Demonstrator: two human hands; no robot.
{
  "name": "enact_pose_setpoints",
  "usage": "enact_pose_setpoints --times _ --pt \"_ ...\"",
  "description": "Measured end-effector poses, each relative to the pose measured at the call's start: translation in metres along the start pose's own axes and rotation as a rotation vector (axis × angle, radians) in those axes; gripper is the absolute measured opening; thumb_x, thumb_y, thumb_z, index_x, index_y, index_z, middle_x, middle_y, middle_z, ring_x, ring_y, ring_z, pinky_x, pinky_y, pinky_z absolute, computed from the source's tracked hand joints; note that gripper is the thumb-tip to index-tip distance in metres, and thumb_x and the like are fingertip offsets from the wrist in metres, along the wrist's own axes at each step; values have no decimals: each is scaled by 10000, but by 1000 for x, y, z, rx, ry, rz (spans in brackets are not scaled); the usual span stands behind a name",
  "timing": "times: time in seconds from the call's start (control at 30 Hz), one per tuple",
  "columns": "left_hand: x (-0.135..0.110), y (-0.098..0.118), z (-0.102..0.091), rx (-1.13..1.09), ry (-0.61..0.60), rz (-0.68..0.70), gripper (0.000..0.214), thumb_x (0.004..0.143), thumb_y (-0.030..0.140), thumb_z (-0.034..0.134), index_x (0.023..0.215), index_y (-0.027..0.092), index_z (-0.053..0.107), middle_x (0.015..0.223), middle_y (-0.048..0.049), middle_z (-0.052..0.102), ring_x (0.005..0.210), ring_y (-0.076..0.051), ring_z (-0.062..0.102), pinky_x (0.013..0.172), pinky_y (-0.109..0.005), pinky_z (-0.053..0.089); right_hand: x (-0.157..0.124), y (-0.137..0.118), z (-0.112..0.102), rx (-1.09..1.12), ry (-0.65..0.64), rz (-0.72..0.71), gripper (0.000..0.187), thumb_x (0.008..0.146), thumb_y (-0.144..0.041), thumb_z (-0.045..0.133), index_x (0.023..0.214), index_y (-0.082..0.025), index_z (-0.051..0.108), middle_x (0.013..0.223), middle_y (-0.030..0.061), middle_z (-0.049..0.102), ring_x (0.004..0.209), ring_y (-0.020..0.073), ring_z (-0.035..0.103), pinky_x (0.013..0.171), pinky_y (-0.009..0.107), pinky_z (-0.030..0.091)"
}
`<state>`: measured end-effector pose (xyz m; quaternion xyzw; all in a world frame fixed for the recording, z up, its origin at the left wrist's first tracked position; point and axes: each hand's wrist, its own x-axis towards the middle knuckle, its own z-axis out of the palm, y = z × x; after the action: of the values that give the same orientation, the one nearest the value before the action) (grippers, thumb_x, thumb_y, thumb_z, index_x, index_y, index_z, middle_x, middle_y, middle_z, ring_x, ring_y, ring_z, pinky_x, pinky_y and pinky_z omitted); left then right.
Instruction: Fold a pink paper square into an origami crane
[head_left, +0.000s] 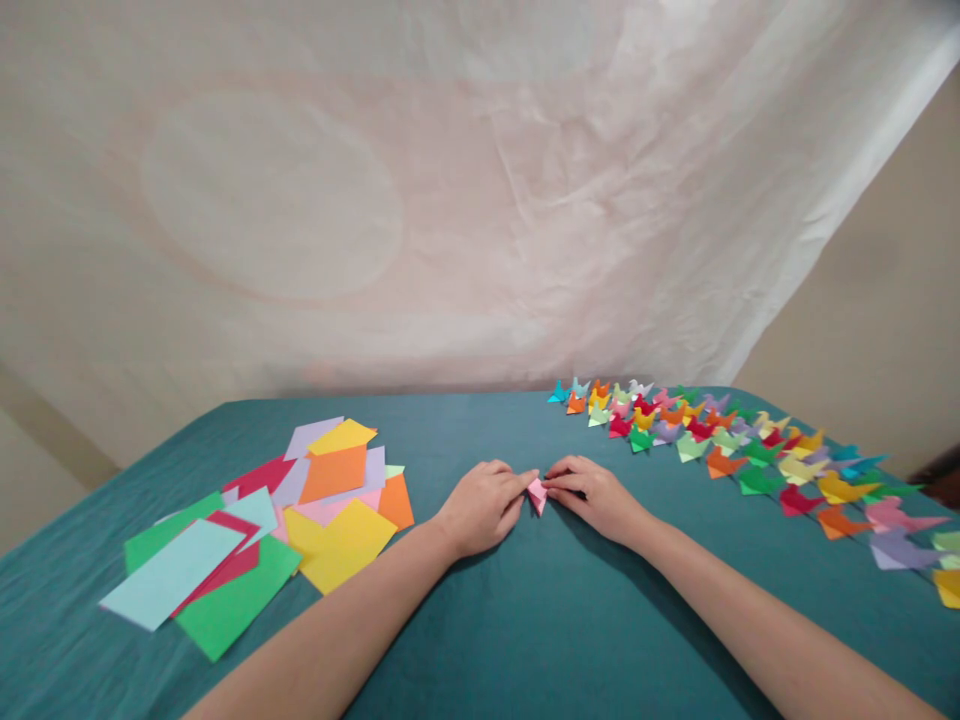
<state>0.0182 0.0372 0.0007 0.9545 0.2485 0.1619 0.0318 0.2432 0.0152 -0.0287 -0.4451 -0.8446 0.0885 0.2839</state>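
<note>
A small folded piece of pink paper lies near the middle of the table, between my two hands. My left hand rests on the cloth with its index finger pressed on the paper's upper left edge. From the other side, my right hand pinches the paper's right corner between thumb and fingers. Part of the paper is covered by the fingertips, so its full shape is hidden.
Loose sheets of coloured paper lie overlapping on the left. Rows of small folded paper birds stand along the right side. A teal cloth covers the table, and a pale hanging sheet closes off the back.
</note>
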Motion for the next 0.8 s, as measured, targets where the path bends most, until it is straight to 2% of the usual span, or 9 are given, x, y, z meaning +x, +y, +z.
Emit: enact_pose_setpoints --times 0.33,0.67,0.8 --pt "-1 -2 4 0 26 -38 397 899 265 408 1286 177 427 1077 -89 608 991 -206 514 859 -344 405 5 -6 4 109 69 115 201 873 -242 492 857 -196 686 873 56 633 835 167 576 782 308 456" --pt "0 0 -1 -10 33 13 414 902 237 403 1315 209 397 1081 -70 611 1008 -199 501 864 -342 393 9 -8 10 157 111 231 205 862 -238 489 789 -181 672 828 51 610 805 169 566 782 317 444" --pt "0 0 -2 -5 32 42 349 911 223 394 1248 228 483 1072 -52 619 1010 -189 498 862 -330 389 9 -7 12 161 122 232 198 861 -240 493 786 -183 667 820 48 605 794 166 561 774 312 444"
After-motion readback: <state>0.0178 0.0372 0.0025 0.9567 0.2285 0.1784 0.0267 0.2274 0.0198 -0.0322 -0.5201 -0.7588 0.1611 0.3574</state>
